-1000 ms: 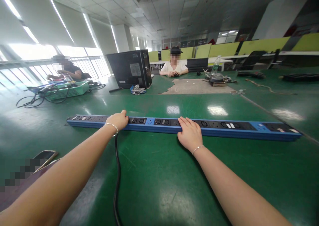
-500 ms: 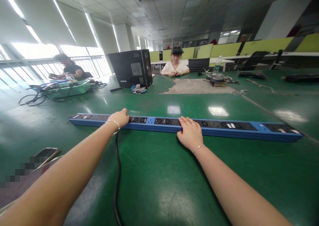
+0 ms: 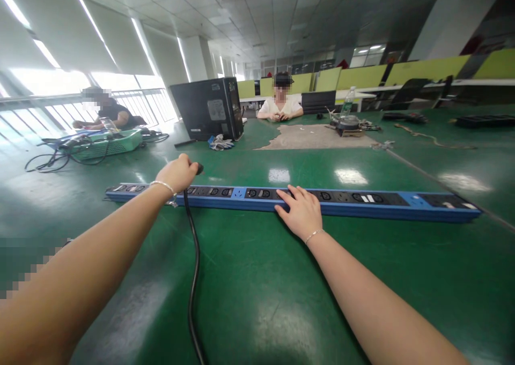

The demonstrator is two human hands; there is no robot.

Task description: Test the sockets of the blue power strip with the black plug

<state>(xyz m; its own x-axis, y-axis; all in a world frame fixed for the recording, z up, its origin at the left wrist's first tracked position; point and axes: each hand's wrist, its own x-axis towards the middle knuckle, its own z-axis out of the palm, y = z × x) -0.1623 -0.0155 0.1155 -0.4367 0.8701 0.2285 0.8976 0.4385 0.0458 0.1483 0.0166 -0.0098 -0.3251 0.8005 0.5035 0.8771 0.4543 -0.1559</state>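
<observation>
A long blue-and-black power strip (image 3: 237, 200) lies across the green table with its sockets facing up. My left hand (image 3: 177, 173) is closed around the plug (image 3: 200, 168) of a black power cord (image 3: 196, 279), held just above the strip's left part. The plug's dark end sticks out past my fingers, clear of the sockets; its prongs cannot be made out. From that hand the cord hangs over the strip's front edge and runs down toward me. My right hand (image 3: 301, 210) lies on the middle of the strip, its fingers spread over the top and the thumb near the front edge.
Farther back stand a black computer case (image 3: 205, 110), gloves (image 3: 220, 142) and a green basket (image 3: 108, 144) full of cables. A bottle (image 3: 349, 99) and a round dark device (image 3: 346, 124) are by a brown bare patch (image 3: 306, 138). Two people sit beyond.
My left hand has lifted off the strip with the plug, moving up and slightly left. The right hand stays on the strip, its fingers now spread wider.
</observation>
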